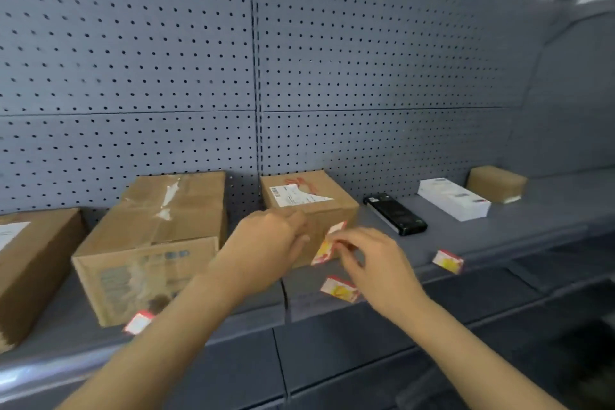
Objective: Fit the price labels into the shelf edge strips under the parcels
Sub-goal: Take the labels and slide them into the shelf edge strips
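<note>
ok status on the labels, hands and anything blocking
Right hand and left hand both pinch one price label, in front of the middle parcel. Three labels already on the shelf edge. Nothing blocking.

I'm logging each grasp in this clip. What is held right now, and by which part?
A red, white and yellow price label, pinched by the right hand at its right edge; the left hand is beside it, its grip unclear.

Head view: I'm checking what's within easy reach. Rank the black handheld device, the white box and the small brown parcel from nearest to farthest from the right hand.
From the right hand:
1. Black handheld device, just up and right on the shelf.
2. White box, further right.
3. Small brown parcel, far right, at the back.
</note>
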Available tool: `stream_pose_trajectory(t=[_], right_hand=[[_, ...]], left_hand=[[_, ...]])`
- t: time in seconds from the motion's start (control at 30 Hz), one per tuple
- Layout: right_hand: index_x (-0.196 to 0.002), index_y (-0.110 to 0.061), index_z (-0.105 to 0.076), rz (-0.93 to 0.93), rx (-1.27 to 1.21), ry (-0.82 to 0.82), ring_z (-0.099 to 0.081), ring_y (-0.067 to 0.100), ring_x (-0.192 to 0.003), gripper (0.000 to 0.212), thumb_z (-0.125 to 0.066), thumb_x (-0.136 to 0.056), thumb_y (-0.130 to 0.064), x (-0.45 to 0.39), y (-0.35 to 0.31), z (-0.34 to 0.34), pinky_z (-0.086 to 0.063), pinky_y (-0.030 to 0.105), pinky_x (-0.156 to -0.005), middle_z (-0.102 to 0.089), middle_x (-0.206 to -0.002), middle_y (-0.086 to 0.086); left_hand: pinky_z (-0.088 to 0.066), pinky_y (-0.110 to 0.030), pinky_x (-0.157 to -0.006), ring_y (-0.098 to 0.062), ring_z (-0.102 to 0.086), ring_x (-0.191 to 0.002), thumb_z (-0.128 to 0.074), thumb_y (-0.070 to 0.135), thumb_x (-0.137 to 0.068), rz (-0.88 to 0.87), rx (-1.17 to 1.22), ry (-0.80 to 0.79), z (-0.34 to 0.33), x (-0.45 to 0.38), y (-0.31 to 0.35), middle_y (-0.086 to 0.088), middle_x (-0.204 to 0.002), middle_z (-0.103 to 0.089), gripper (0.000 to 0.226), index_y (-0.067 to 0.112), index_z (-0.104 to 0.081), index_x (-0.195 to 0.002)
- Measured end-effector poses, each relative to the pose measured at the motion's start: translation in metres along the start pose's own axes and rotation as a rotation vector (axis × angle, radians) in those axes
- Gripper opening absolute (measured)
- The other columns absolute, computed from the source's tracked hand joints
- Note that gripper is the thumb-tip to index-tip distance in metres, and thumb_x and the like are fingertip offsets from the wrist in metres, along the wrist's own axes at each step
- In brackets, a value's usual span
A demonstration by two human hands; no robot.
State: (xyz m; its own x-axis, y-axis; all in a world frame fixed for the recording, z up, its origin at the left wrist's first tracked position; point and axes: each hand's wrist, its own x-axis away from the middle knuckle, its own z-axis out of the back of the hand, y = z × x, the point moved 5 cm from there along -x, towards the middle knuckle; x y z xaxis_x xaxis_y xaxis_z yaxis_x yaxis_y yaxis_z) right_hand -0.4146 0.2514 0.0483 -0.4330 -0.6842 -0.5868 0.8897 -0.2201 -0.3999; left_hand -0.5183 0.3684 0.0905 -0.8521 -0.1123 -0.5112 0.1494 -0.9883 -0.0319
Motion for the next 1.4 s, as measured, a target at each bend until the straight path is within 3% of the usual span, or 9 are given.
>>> stream_pose_trajectory(t=[0.07,0.17,0.27,0.43,0.57,0.83,1.07,1.27,1.4], right_hand=[[-0.104,-0.021,-0.071,-0.091,-0.008,-0.039,-0.062,0.011,-0.092,0.024,-0.06,-0.088,-0.007,0.027,0.028,0.03,-0.05,0.026,-0.081,-0.071,-0.101,-0.005],[-0.102,-0.022,-0.073,-0.247,-0.02,-0.057,-0.061,0.004,-0.081,0.024,-0.058,-0.088,-0.011,0.073,0.067,0.085,-0.048,0.016,-0.073,-0.073,-0.097,-0.005],[-0.097,-0.021,-0.075,-0.339,0.007,-0.068,-0.064,0.006,-0.08,0.019,-0.061,-0.085,-0.018,0.116,0.099,0.139,-0.052,0.025,-0.076,-0.075,-0.093,-0.004],[-0.092,-0.024,-0.074,-0.368,0.169,-0.208,-0.066,0.006,-0.076,0.012,-0.066,-0.084,-0.02,0.18,0.144,0.206,-0.055,0.035,-0.073,-0.074,-0.087,-0.007],[-0.101,-0.032,-0.067,-0.372,0.315,-0.364,-0.064,0.012,-0.086,0.016,-0.058,-0.088,-0.026,0.213,0.168,0.243,-0.055,0.039,-0.076,-0.07,-0.098,-0.009],[-0.107,-0.027,-0.061,-0.262,0.389,-0.405,-0.06,0.016,-0.088,0.017,-0.049,-0.095,-0.025,0.206,0.245,0.276,-0.049,0.033,-0.076,-0.064,-0.098,-0.006],[-0.107,-0.025,-0.058,-0.268,0.434,-0.376,-0.061,0.023,-0.088,0.017,-0.047,-0.094,-0.021,0.162,0.356,0.3,-0.051,0.04,-0.075,-0.065,-0.098,-0.003],[-0.103,-0.022,-0.046,-0.254,0.377,-0.364,-0.06,0.022,-0.076,0.01,-0.049,-0.094,-0.02,0.128,0.435,0.306,-0.049,0.038,-0.066,-0.066,-0.091,-0.001],[-0.121,-0.025,-0.039,-0.194,0.33,-0.386,-0.063,0.023,-0.085,0.028,-0.049,-0.095,-0.023,0.093,0.493,0.296,-0.052,0.042,-0.071,-0.068,-0.103,0.0]], left_hand=[[-0.053,-0.036,-0.07,-0.028,-0.063,-0.087,-0.052,0.03,-0.093,-0.107,0.034,-0.005,-0.009,-0.013,0.043,-0.004,-0.102,-0.067,0.02,0.018,-0.06,-0.107],[-0.053,-0.031,-0.065,-0.022,-0.066,-0.082,-0.05,0.03,-0.092,-0.275,0.063,-0.017,-0.023,-0.031,0.11,0.002,-0.097,-0.068,0.022,0.021,-0.063,-0.106],[-0.052,-0.029,-0.056,-0.019,-0.066,-0.071,-0.042,0.036,-0.085,-0.414,0.055,-0.037,-0.038,-0.047,0.18,0.004,-0.083,-0.068,0.029,0.022,-0.065,-0.096],[-0.052,-0.029,-0.057,-0.015,-0.065,-0.07,-0.034,0.039,-0.085,-0.583,0.106,-0.084,-0.073,-0.053,0.283,0.008,-0.083,-0.067,0.035,0.026,-0.065,-0.095],[-0.051,-0.027,-0.057,-0.012,-0.063,-0.069,-0.034,0.04,-0.085,-0.646,0.189,-0.135,-0.094,-0.061,0.331,0.011,-0.083,-0.066,0.034,0.028,-0.064,-0.097],[-0.046,-0.022,-0.056,-0.007,-0.058,-0.064,-0.039,0.041,-0.085,-0.649,0.266,-0.132,-0.154,-0.124,0.385,0.016,-0.081,-0.062,0.026,0.033,-0.061,-0.095],[-0.05,-0.024,-0.055,-0.008,-0.063,-0.066,-0.038,0.041,-0.084,-0.56,0.254,-0.129,-0.219,-0.229,0.409,0.016,-0.082,-0.065,0.03,0.032,-0.064,-0.095],[-0.049,-0.02,-0.053,-0.005,-0.064,-0.062,-0.038,0.042,-0.082,-0.473,0.192,-0.158,-0.256,-0.287,0.417,0.016,-0.078,-0.066,0.032,0.032,-0.067,-0.09],[-0.039,-0.018,-0.049,-0.011,-0.063,-0.058,-0.067,0.031,-0.079,-0.383,0.125,-0.192,-0.278,-0.317,0.407,0.011,-0.072,-0.065,0.009,0.028,-0.068,-0.087]])
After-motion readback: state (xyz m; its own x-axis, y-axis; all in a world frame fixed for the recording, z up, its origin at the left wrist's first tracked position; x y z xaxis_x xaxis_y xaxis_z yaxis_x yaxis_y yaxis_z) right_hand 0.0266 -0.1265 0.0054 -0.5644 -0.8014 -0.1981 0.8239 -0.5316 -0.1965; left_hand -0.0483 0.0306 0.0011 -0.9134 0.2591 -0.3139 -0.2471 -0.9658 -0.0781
